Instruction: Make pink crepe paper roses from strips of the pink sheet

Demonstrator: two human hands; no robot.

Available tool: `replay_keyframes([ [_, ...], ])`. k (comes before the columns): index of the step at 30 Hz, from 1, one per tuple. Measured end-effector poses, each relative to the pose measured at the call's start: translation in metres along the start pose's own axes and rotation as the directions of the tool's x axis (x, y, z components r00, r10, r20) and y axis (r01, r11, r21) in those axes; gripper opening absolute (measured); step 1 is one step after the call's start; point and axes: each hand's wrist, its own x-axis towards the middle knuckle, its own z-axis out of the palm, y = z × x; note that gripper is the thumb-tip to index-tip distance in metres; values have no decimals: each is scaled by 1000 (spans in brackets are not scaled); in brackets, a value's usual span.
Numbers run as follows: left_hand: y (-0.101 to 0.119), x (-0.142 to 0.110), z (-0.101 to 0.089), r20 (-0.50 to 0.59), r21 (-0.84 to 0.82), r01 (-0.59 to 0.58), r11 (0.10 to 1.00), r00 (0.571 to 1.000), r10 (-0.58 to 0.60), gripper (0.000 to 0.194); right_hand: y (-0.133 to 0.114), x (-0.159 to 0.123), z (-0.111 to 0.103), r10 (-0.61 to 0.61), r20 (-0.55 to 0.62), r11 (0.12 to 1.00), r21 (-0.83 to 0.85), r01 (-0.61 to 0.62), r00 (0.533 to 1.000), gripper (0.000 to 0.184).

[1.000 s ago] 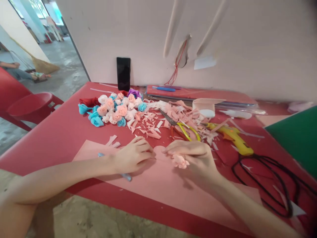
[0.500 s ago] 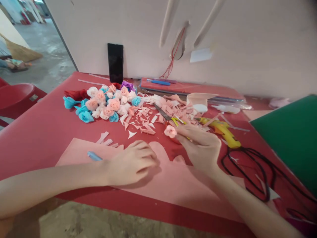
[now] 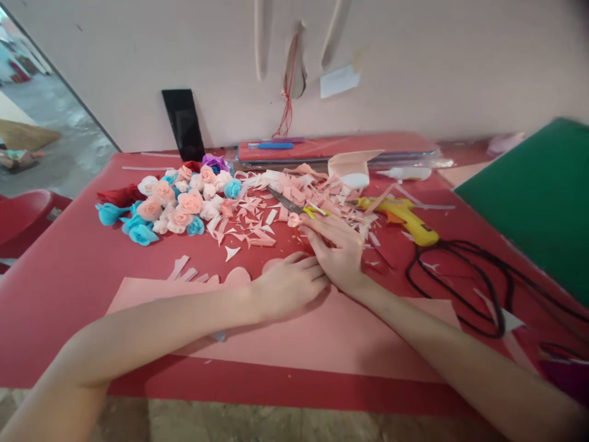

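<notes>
My right hand [image 3: 338, 252] reaches forward over the red table [image 3: 69, 270] and pinches a small pink paper rose [image 3: 293, 219] at its fingertips. The rose sits just in front of the yellow-handled scissors [image 3: 297, 209]. My left hand [image 3: 288, 283] lies beside the right wrist, fingers loosely flat on a large pink paper sheet [image 3: 322, 337] with a scalloped cut edge, holding nothing. A blue pen tip [image 3: 219, 336] peeks out from under my left forearm.
A heap of pink, white and blue paper roses [image 3: 177, 199] lies at the left, with pink scraps [image 3: 251, 230] beside it. A yellow glue gun [image 3: 407, 216] and its black cord [image 3: 460, 276] are on the right, near a green sheet [image 3: 538, 190]. A black phone [image 3: 184, 123] leans on the wall.
My right hand carried the pink rose away from the paper sheet and forward to the scissors. The left hand stayed on the sheet. The camera tilted down and to the right.
</notes>
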Motion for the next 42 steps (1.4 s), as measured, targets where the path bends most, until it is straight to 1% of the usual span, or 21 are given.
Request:
replay_keyframes([
  [4, -3, -4, -2, -50, -25, -29, 999, 998, 28, 23, -7, 7, -4, -68, -55, 997, -52, 65, 996, 21],
  [7, -4, -6, -4, -77, -53, -42, 998, 996, 38, 21, -7, 11, -6, -141, -81, 985, -111, 132, 987, 20],
  [10, -4, -6, -6, -84, -78, -52, 996, 995, 45, 20, 1, 10, -3, -217, -75, 965, -169, 202, 973, 20],
  [13, -3, -5, -9, -96, -106, -58, 993, 994, 47, 23, 12, 7, 2, -256, -52, 948, -209, 240, 965, 22],
  [16, -5, -3, -11, -121, -129, -57, 990, 992, 41, 24, 19, 4, 7, -251, -45, 945, -229, 235, 967, 22],
  [20, -8, -2, -10, -121, -140, -66, 988, 991, 49, 23, 20, 2, 9, -234, -45, 949, -226, 218, 971, 22],
  [24, -9, -2, -7, -128, -170, -21, 985, 992, -1, 19, 20, 2, 10, -216, -49, 955, -218, 201, 975, 22],
  [30, -10, 0, -6, -137, -231, 38, 972, 988, -71, 8, 22, 1, 11, -186, -45, 963, -205, 173, 982, 27],
  [38, -12, -1, -6, -153, -236, 79, 969, 981, -117, 12, 22, 1, 11, -149, -28, 972, -186, 141, 989, 28],
  [42, -12, -1, -7, -121, -290, 88, 953, 984, -128, 9, 22, 1, 10, -129, -21, 976, -181, 124, 991, 27],
])
